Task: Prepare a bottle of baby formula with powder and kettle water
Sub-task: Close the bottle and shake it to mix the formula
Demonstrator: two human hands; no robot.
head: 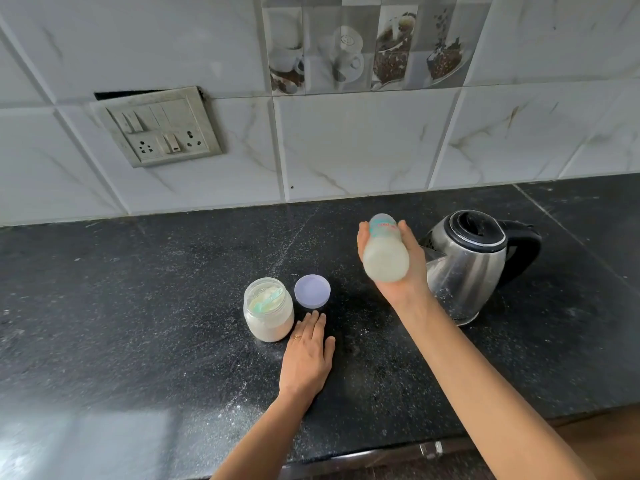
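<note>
Right hand (394,268): raised above the counter (138,306), fingers wrapped around the bottle (384,252), palm toward the camera. Bottle: clear plastic with coloured markings near its far end, filled with cloudy white liquid, tilted so its base points toward the camera and its top points away toward the wall; whether a cap or teat is fitted cannot be told. Left hand (306,355): flat on the counter, palm down, fingers together and extended, holding nothing; a ring on one finger. Jar (268,310): upright, open, part full of white powder, a pale green scoop (268,301) lying inside; stands just left of the left hand's fingertips. Lid (312,291): lilac, round, lying on the counter just right of the jar, beyond the fingertips. Kettle (467,265): steel body, black lid and handle, standing on the counter behind and right of the raised hand, spout toward the bottle. Counter: black speckled stone, dusted with white powder. Wall: white tiles, a switch panel (161,128) at upper left.
</note>
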